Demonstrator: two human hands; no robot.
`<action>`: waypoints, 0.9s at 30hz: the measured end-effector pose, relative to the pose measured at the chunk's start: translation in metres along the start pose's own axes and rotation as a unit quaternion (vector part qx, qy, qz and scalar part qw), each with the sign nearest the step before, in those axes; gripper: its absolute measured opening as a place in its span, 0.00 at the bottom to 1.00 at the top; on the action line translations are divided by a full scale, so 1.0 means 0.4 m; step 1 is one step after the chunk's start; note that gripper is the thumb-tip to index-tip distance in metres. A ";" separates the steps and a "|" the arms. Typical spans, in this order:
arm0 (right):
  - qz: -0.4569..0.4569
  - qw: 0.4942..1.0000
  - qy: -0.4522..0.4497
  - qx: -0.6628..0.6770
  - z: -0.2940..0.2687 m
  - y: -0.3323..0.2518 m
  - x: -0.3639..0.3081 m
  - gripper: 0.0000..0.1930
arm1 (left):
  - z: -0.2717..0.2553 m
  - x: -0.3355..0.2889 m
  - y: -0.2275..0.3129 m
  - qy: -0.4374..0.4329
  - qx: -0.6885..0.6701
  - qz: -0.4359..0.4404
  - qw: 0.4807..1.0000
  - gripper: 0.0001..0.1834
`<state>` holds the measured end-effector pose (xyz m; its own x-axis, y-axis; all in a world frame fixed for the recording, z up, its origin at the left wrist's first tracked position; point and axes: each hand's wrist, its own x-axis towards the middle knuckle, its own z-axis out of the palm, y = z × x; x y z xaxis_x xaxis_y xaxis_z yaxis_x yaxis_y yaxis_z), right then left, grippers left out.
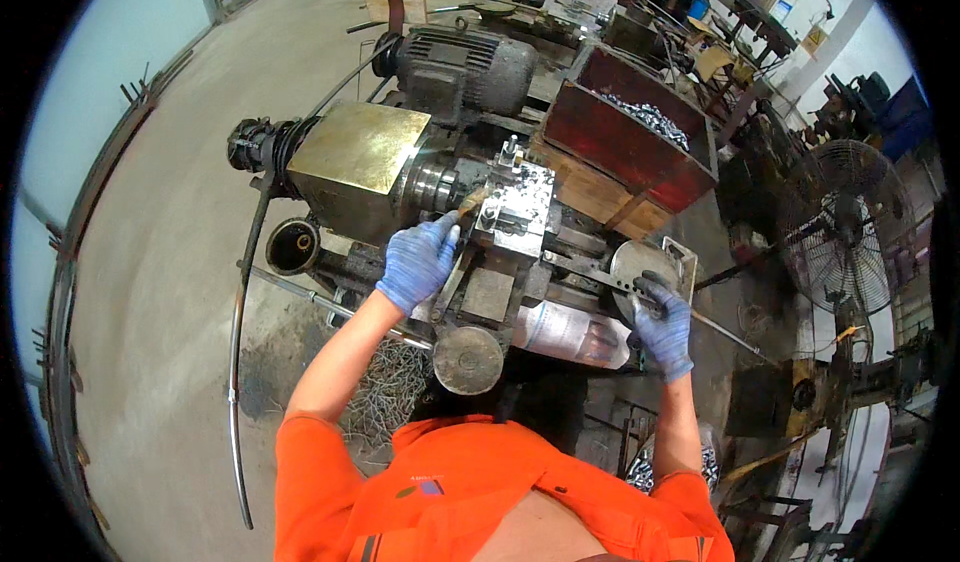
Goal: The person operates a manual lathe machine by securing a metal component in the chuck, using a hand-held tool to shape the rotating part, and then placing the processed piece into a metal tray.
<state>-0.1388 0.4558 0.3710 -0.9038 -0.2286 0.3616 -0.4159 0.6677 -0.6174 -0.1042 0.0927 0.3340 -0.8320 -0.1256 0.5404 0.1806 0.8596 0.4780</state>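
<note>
My left hand (418,262), in a blue knit glove, reaches to the middle of a lathe-like machine. Its fingers are closed at a small brownish-yellow piece (473,201), too small to name, beside the shiny steel spindle nose (436,184). Just right of that piece sits a bright metal tool block (522,202) with bolts on top. On the right, my right hand (662,324), gloved alike with darkened fingertips, closes round the end of a flat metal bar with holes (590,271). This bar passes over a round metal disc (640,258).
A brass-coloured cover (362,146) tops the headstock, with a motor (470,70) behind. Small metal parts fill a dark red bin (625,147). A long rod (240,362) hangs at left; metal shavings (385,392) lie below. A large fan (842,224) stands at right.
</note>
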 end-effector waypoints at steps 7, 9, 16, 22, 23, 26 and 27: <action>0.036 0.999 0.000 0.002 -0.024 0.039 -0.047 0.13 | -0.134 -0.006 0.015 0.020 -0.018 -0.001 1.000 0.14; 0.057 0.998 0.006 0.014 -0.033 0.048 -0.062 0.13 | -0.194 0.000 0.021 0.082 -0.032 -0.010 0.996 0.13; 0.076 0.995 0.060 -0.034 -0.081 0.107 -0.132 0.12 | -0.228 0.037 -0.130 0.088 0.106 -0.043 0.990 0.16; 0.173 0.974 0.099 -0.110 -0.193 0.133 -0.214 0.15 | -0.261 0.042 -0.117 0.014 0.051 -0.106 0.993 0.26; 0.139 0.970 0.134 -0.146 -0.216 0.178 -0.236 0.16 | -0.276 0.023 -0.104 0.028 -0.008 -0.182 0.983 0.26; 0.281 0.930 0.198 -0.128 -0.324 0.238 -0.332 0.18 | -0.252 -0.091 -0.166 0.177 -0.128 -0.214 0.952 0.23; 0.346 0.908 0.228 -0.066 -0.357 0.292 -0.384 0.18 | -0.196 -0.148 -0.200 0.146 -0.121 -0.224 0.956 0.21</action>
<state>-0.0340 0.6698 0.3430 -0.7956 0.5754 0.1894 0.2783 0.6249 -0.7295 -0.0281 -0.0073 0.3181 -0.6783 -0.6183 0.3970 -0.0142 0.5511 0.8343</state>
